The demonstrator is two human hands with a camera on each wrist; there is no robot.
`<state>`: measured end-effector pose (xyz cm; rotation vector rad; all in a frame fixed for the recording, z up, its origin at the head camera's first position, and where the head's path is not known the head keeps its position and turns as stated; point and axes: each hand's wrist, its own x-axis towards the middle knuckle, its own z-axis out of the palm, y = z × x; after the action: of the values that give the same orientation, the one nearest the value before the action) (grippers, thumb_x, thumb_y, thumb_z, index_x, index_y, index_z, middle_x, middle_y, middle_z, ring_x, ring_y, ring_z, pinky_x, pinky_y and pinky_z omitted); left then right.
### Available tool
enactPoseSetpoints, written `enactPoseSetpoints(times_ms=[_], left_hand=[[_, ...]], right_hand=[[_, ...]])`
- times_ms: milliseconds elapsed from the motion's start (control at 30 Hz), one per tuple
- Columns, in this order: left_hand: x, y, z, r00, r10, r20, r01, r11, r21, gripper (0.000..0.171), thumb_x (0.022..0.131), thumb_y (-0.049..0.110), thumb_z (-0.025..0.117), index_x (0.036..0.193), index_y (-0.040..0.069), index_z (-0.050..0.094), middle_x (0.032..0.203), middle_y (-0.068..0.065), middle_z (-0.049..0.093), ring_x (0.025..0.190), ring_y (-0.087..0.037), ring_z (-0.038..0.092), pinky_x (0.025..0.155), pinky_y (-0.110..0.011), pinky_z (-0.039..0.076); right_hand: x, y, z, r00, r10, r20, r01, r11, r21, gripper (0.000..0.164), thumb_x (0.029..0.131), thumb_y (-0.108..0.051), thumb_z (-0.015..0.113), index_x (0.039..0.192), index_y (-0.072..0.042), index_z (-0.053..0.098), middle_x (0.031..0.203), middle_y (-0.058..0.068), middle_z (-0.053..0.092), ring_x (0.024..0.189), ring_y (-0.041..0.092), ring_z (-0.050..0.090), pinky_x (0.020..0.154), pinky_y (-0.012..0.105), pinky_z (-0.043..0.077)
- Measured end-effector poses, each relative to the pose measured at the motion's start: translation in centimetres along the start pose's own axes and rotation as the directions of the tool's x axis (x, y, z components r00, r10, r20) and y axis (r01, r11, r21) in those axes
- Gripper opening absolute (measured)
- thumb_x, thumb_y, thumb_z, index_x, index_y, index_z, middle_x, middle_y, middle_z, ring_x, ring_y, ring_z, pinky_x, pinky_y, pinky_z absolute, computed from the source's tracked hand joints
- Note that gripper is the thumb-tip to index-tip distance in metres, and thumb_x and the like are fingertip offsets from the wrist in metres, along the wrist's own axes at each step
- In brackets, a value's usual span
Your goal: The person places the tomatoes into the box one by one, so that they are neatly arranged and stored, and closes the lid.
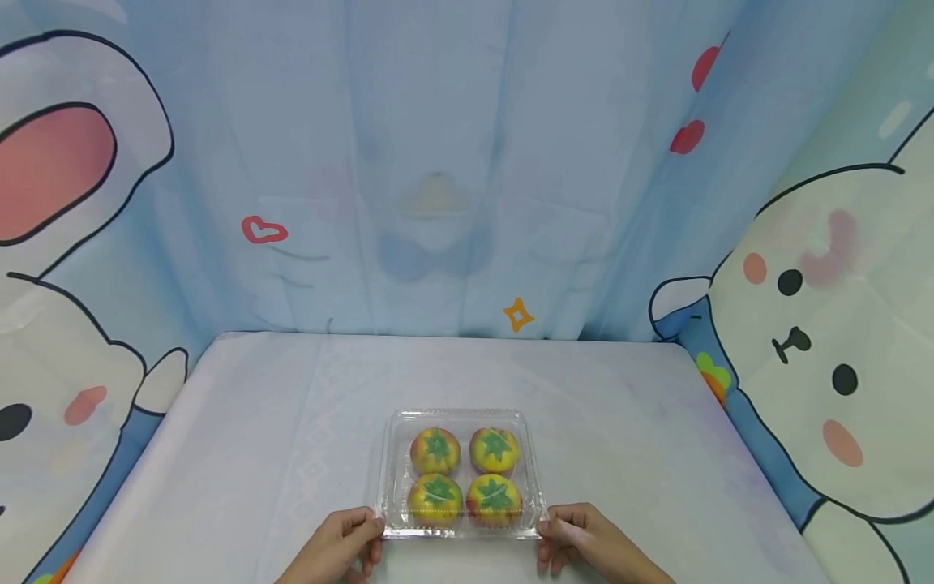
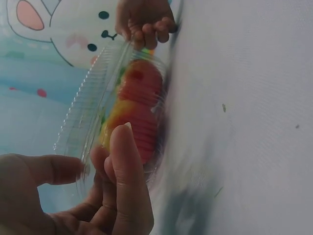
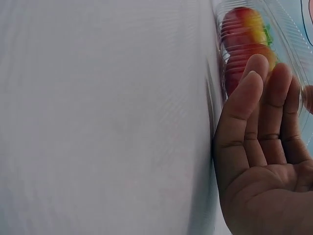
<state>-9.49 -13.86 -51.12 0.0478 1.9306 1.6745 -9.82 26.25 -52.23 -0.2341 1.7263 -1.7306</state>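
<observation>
A clear plastic clamshell box (image 1: 464, 418) sits over the white table, its lid lying down over the contents. Inside are several round yellow-and-red fruit-like pieces (image 1: 434, 451) with green star-shaped leaf tops, set in two rows. My left hand (image 1: 339, 542) pinches the near left corner of the box between thumb and fingers. At the near right corner, my right hand (image 1: 594, 542) pinches the rim in the same way. The left wrist view shows the ribbed side of the box (image 2: 78, 105) and the red undersides of the pieces (image 2: 142, 81).
The white tabletop (image 1: 620, 430) spreads out on both sides of the box. A light blue curtain (image 1: 438, 122) with cartoon drawings hangs behind the table's far edge. White cartoon animals are printed on the cloth at left and right.
</observation>
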Motion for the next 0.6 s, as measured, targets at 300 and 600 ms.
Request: enactPoseSetpoints(times_ms=[300, 600], left_hand=[[-0.2, 0.0, -1.3, 0.998, 0.044, -0.049, -0.039, 0.994, 0.105, 0.043, 0.11, 0.038, 0.054, 0.098, -0.001, 0.066, 0.081, -0.001, 0.066, 0.067, -0.015, 0.061, 0.055, -0.028, 0.06], [-0.2, 1.9, -3.8, 0.841, 0.442, -0.312, -0.12, 0.714, 0.69, 0.012, 0.103, 0.023, 0.069, 0.112, 0.015, 0.072, 0.105, 0.004, 0.074, 0.091, -0.01, 0.066, 0.075, -0.027, 0.058]], right_hand=[[-0.3, -0.8, 0.0, 0.997, 0.061, -0.038, -0.066, 0.989, -0.134, 0.052, 0.113, -0.033, 0.051, 0.111, 0.018, 0.064, 0.093, 0.003, 0.078, 0.078, 0.012, 0.071, 0.071, 0.023, 0.062], [-1.2, -2.1, -2.5, 0.978, 0.013, -0.208, -0.086, 0.934, -0.346, 0.037, 0.11, -0.032, 0.057, 0.122, 0.001, 0.068, 0.102, 0.009, 0.076, 0.082, 0.015, 0.07, 0.066, 0.029, 0.061]])
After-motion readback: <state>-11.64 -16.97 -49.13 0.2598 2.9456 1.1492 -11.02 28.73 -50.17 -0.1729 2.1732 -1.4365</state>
